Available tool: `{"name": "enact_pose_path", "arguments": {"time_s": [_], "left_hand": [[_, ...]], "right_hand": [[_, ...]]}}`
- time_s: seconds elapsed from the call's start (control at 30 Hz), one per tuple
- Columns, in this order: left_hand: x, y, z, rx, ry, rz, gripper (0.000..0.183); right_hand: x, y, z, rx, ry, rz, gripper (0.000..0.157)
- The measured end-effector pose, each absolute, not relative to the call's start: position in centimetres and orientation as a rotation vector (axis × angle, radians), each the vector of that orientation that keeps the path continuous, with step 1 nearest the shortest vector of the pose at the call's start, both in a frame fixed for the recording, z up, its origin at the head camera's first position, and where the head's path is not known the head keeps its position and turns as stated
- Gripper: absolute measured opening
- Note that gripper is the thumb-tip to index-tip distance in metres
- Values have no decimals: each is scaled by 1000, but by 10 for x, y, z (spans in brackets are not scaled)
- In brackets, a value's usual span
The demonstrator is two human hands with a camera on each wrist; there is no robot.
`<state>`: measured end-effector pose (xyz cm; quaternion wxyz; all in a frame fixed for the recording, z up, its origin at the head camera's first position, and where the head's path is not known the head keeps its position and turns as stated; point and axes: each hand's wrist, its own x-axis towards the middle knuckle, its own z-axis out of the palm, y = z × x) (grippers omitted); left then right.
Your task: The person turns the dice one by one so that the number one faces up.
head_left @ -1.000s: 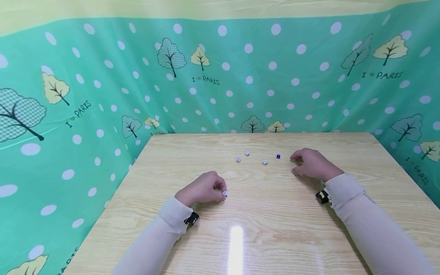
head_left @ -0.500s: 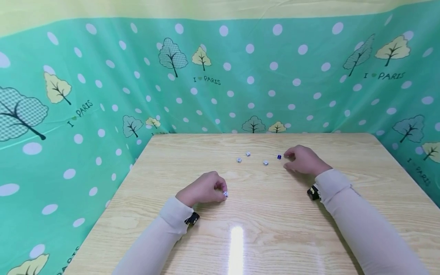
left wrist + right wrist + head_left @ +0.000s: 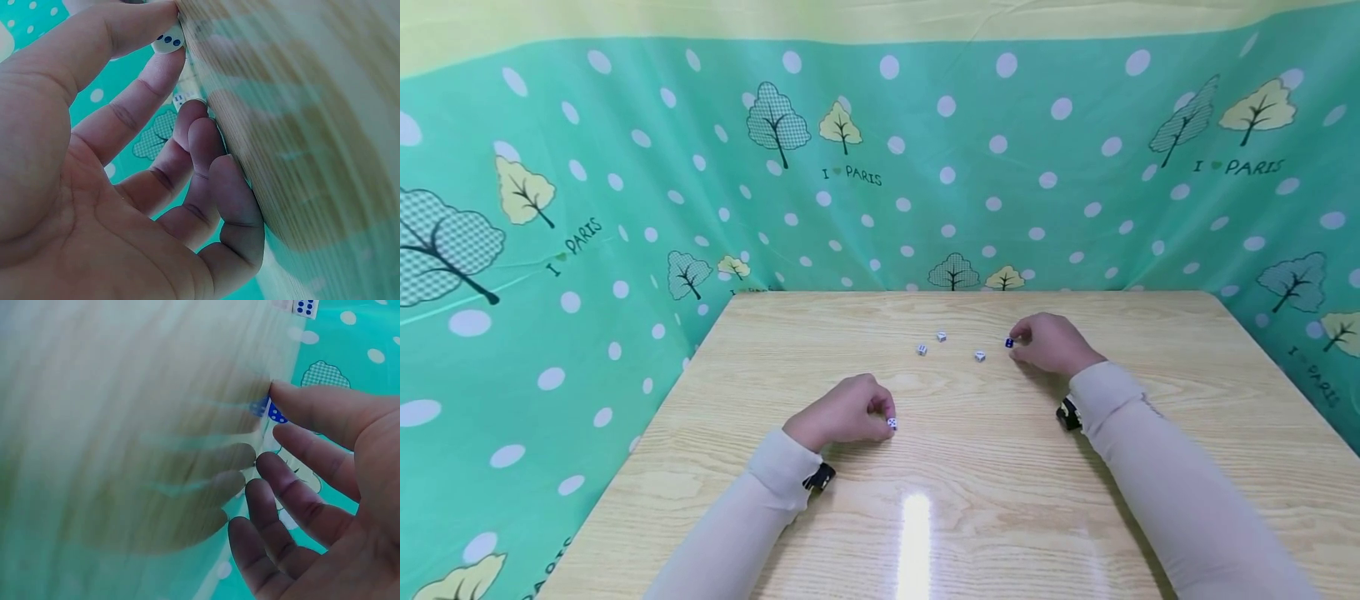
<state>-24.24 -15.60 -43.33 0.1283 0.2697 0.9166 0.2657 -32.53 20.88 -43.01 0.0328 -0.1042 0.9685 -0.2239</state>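
A white die with dark blue pips point(image 3: 892, 423) is pinched between the thumb and index finger of my left hand point(image 3: 846, 410), low at the table's left-centre. In the left wrist view, the same die point(image 3: 167, 40) sits between thumb and fingertip, with the other fingers loosely bent against the wood. My right hand point(image 3: 1051, 343) is at a dark blue die point(image 3: 1009, 342) with white pips. In the right wrist view its thumb and index fingertip stand on either side of the blue die point(image 3: 277, 413); firm contact cannot be made out.
Three white dice lie on the wooden table point(image 3: 970, 467): a left one point(image 3: 922, 350), a rear one point(image 3: 942, 337) and one point(image 3: 980, 356) nearer the blue die. A green dotted curtain point(image 3: 880, 208) surrounds the table's back and sides.
My right hand has moved left across the table, bringing its thumb and index finger to either side of the blue die. My left hand has stayed put with its white die.
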Motion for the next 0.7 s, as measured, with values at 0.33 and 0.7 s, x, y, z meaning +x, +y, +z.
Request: {"name": "enact_pose_path", "arguments": {"time_s": [0.33, 0.7], "left_hand": [[-242, -156, -431, 785, 2664, 765, 15], [-242, -156, -432, 792, 2666, 763, 15]], "right_hand": [[-326, 197, -425, -290, 3039, -582, 21], [-327, 195, -427, -283, 3042, -556, 9]]}}
